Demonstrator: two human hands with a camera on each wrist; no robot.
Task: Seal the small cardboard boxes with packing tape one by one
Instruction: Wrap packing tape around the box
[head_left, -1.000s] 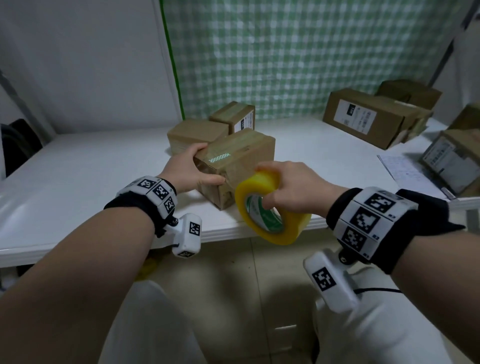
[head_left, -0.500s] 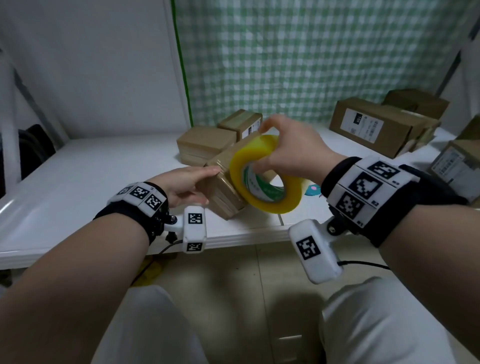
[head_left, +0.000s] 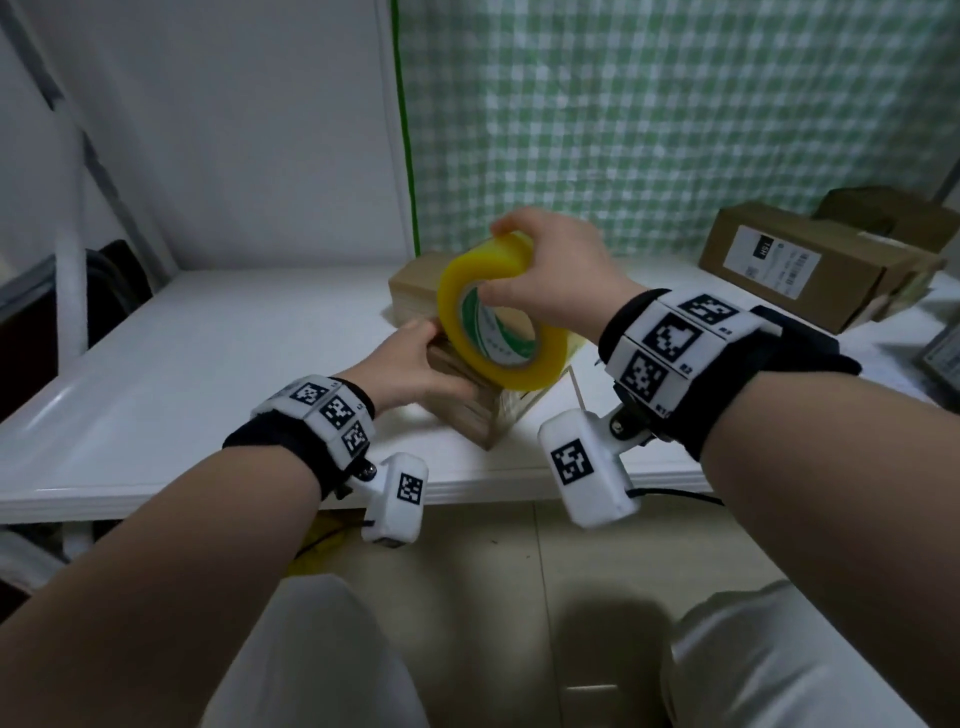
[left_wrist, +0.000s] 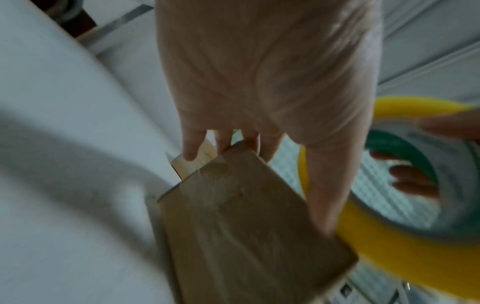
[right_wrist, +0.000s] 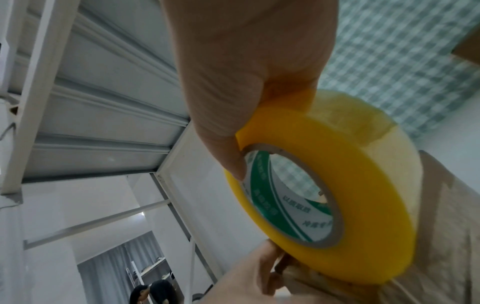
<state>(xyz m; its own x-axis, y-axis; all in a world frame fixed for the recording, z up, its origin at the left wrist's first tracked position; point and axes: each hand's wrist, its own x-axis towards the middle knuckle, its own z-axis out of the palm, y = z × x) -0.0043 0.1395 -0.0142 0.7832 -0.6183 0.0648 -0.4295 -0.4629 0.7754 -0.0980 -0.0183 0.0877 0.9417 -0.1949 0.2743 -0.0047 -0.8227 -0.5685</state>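
Lifted higher over small box (head_left: 470, 410): tape roll (head_left: 498, 317), gripped by right hand (head_left: 561, 280); left hand (head_left: 415, 369) clasping box. Risks crooked, wrinkled strip if box slips.

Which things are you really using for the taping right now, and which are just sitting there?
In use:
- tape roll, gripped by the right hand
- small box, held by the left hand

Just sitting there:
- small box behind
- big labelled box at the far right

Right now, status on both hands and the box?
Left hand grips small box at table edge. Right hand holds tape roll above box. Nothing blocking.
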